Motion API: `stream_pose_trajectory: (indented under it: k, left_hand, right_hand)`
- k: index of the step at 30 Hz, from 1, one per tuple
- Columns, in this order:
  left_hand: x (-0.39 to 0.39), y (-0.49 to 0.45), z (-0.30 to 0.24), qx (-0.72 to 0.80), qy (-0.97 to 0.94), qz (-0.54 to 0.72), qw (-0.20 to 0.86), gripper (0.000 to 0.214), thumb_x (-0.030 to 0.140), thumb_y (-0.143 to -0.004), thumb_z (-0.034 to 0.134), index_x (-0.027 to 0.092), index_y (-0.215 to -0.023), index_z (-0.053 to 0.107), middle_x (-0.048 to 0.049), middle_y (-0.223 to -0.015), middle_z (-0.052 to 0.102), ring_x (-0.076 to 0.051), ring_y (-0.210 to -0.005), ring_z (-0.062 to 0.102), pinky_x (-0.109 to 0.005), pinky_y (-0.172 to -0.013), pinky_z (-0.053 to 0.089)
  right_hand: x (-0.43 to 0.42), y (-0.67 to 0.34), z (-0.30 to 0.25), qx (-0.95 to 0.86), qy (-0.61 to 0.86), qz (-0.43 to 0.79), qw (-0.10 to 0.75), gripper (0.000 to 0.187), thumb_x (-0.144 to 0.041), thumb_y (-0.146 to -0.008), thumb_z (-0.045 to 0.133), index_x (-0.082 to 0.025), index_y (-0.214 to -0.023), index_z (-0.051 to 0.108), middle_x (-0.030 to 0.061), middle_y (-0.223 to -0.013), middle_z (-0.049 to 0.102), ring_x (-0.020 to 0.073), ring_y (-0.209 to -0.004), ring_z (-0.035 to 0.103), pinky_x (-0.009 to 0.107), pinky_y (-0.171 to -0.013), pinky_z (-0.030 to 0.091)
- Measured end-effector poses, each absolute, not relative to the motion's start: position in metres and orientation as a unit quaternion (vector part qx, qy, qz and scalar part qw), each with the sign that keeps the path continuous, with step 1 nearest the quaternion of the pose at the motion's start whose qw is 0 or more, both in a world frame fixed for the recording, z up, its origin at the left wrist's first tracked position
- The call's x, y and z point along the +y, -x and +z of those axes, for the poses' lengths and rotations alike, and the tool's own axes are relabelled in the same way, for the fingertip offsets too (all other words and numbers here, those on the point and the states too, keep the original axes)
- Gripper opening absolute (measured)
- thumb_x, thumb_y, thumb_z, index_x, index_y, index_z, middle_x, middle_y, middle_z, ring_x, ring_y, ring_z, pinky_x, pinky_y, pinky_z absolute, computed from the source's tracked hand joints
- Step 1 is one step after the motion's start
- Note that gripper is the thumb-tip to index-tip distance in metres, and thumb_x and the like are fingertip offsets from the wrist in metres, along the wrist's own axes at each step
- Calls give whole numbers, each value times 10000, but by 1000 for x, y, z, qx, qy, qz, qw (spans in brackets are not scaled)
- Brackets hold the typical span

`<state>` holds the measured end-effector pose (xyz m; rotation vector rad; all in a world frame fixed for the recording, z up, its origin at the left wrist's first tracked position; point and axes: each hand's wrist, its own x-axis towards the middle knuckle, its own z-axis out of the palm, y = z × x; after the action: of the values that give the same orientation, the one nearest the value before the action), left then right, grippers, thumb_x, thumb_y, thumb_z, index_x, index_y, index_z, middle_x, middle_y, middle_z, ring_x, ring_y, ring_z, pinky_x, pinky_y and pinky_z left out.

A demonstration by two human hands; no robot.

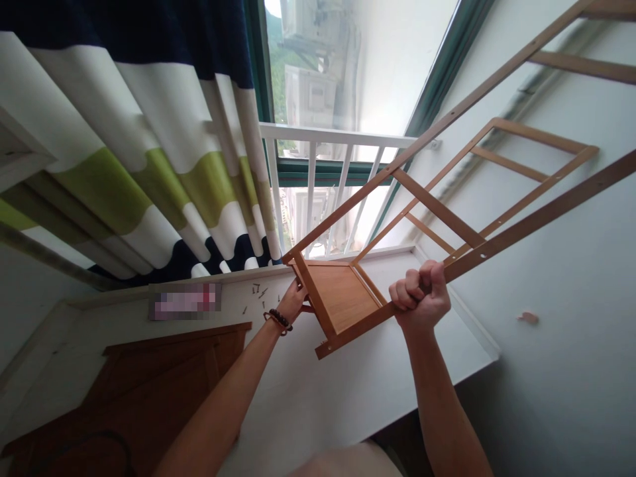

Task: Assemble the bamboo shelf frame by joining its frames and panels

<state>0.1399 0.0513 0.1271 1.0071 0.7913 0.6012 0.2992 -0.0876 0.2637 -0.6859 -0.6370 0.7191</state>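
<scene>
A tall, light-brown wooden shelf frame [342,336] tilts across my view, its long rails running to the upper right. Slats cross between the rails, and a flat wooden panel [342,291] sits at the lower end. My right hand [421,295] is closed in a fist around the near rail, just above that panel. At the frame's lower left end, my left hand [295,301] grips the edge, its fingertips partly hidden behind the wood. A small red piece shows beside those fingers; what it is, I cannot make out. Dark beads circle the left wrist.
Several loose screws [256,289] lie on the white ledge [288,384], near a blurred-out pink packet [183,302]. Darker brown wooden panels [163,391] rest at the left. Beyond stand a striped curtain [199,179], a white railing [342,138] and a window. A white wall rises at right.
</scene>
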Motion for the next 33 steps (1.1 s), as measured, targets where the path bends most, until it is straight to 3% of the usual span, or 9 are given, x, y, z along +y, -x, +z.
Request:
stream_pose_trajectory:
  k: [7, 21, 33]
  left_hand:
    - [47, -127, 128, 312, -445, 258, 799, 372, 403, -778, 530, 215, -1087, 442, -90, -1018, 571, -266, -911, 602, -445, -630, 556]
    - [37, -113, 122, 312, -447, 295, 784, 350, 303, -760, 592, 183, -1067, 477, -103, -996, 607, -219, -842, 625, -381, -611, 568]
    - [41, -93, 111, 368, -483, 304, 734, 275, 373, -770, 548, 158, -941, 543, -71, -826, 593, -169, -689, 603, -341, -567, 541]
  right_hand:
    - [-87, -297, 267, -313, 314, 348, 826, 359, -425, -852, 407, -207, -592, 290, -101, -427, 144, 41, -276, 123, 149, -278, 195]
    - [-80, -274, 292, -373, 278, 359, 809, 340, -395, -873, 369, -208, -593, 326, -95, -423, 152, 44, -265, 142, 158, -280, 216]
    - [-76, -271, 281, -356, 285, 379, 805, 343, -382, -866, 391, -200, -577, 358, -93, -420, 175, 41, -270, 148, 155, -275, 191]
